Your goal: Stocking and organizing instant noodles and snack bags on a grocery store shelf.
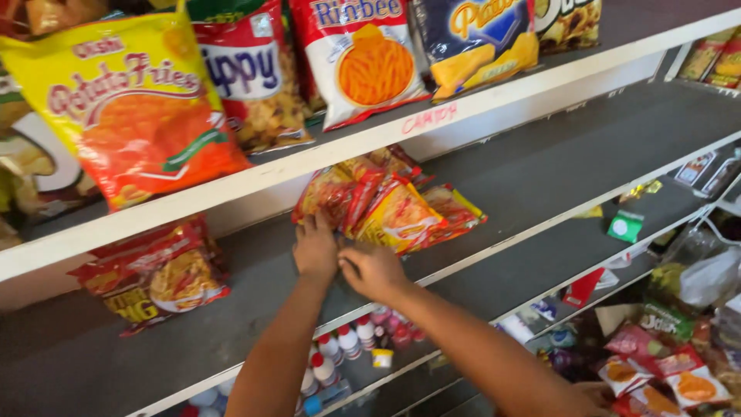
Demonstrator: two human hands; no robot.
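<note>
Snack packets (390, 202), red and yellow and overlapping one another in a loose fan, lie on the dark middle shelf (540, 170) just under the white front edge of the upper shelf (478, 100). That upper shelf carries a row of large bags leaning back: a big yellow bag (131, 108) at the left whose lower end hangs over the white lip, then a red-and-white bag (255, 77), a white-and-red bag (363, 54) and a dark blue bag (475, 42). To the right of the fanned packets the dark middle shelf runs bare and open all the way along; to the left, well apart, another red packet bundle (158, 274) sits near the front edge. The left hand (315, 249) lies flat with its fingers close together, fingertips touching the lower left edge of the packets. The right hand (374, 270) sits just beside it, touching it at the thumb side, fingers curled over the shelf's front lip close to the packets; whether it pinches anything cannot be told. Below the lip stand small bottles with red and white caps (343, 344).
</note>
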